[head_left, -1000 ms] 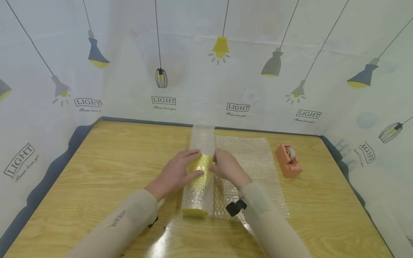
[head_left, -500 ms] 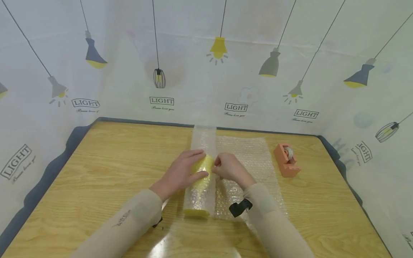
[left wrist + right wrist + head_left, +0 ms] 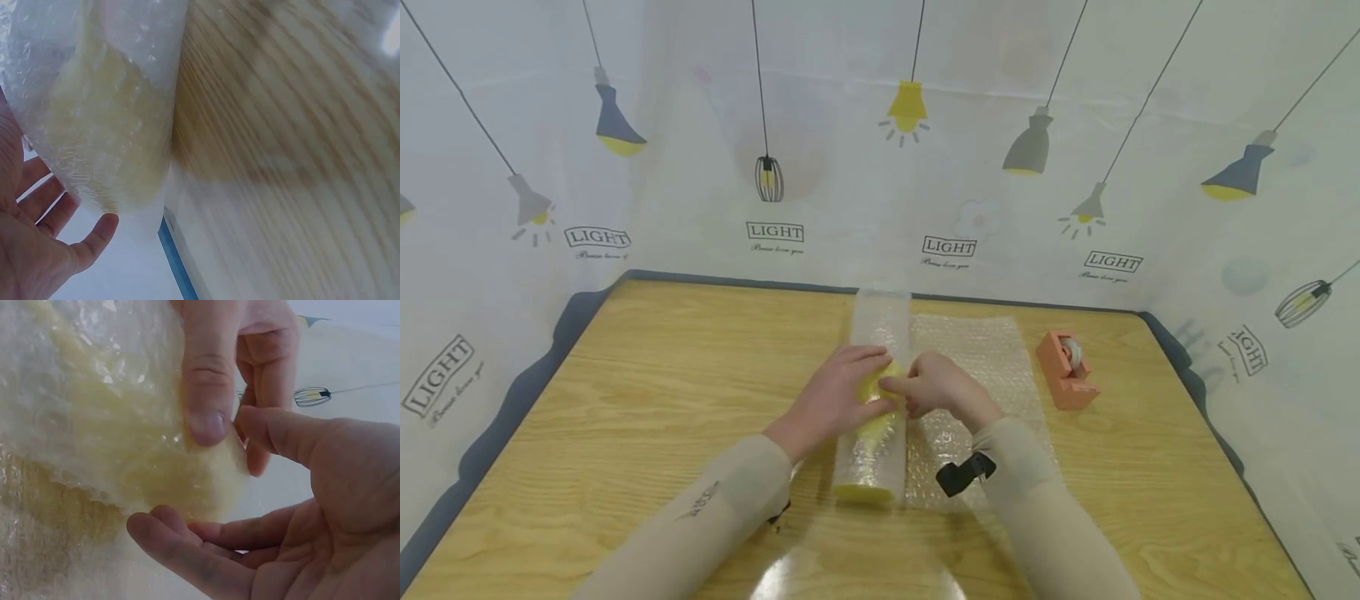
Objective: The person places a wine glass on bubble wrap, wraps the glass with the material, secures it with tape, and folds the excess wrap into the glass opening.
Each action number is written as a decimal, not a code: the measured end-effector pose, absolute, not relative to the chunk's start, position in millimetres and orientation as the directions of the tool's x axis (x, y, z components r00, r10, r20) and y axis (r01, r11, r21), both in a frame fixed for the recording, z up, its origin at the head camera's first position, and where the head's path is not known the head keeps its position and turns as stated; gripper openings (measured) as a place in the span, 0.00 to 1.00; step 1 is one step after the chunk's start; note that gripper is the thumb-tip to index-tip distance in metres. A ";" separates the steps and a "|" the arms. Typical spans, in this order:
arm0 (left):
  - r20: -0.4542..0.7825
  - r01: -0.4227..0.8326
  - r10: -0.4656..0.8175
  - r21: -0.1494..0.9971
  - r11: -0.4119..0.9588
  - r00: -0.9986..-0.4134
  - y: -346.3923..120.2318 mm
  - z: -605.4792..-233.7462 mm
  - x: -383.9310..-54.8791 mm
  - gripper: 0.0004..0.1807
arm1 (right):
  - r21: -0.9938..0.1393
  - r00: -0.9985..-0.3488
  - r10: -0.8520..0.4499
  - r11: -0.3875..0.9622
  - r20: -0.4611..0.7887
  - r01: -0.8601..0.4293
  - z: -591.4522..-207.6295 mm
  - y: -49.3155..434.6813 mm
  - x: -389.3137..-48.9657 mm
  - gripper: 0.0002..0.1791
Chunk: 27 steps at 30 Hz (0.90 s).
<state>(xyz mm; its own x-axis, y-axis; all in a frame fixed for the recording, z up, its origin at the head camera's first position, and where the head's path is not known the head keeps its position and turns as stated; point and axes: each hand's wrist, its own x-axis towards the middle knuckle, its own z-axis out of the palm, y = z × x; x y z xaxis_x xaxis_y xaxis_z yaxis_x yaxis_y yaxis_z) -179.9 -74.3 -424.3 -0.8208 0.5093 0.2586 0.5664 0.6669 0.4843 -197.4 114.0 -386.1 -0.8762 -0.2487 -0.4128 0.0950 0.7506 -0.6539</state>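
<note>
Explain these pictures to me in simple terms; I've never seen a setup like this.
There is no machine here: a person works with two bare hands. The wide picture comes from a camera on the head, the two close ones from a camera on each wrist. On the wooden table lie a bubble-wrap roll with yellow showing through, a flat bubble-wrap sheet beside it and an orange tape dispenser. The left hand holds the roll; the right hand touches its right side.
</note>
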 end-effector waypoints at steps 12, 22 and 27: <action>0.267 0.557 0.492 0.482 0.677 -0.829 -60.2 -425.6 -183.7 0.40 | -0.553 -0.900 -0.173 0.829 -0.400 0.087 -391.8 105.9 -200.4 0.35; 0.314 0.581 0.488 0.463 0.670 -0.814 -51.2 -428.9 -180.6 0.42 | -0.543 -0.881 -0.146 0.828 -0.451 0.140 -392.2 111.0 -204.1 0.37; 0.301 0.563 0.481 0.538 0.627 -0.824 -53.8 -428.7 -177.4 0.44 | -0.541 -0.866 -0.149 0.827 -0.477 0.155 -390.8 111.8 -205.3 0.40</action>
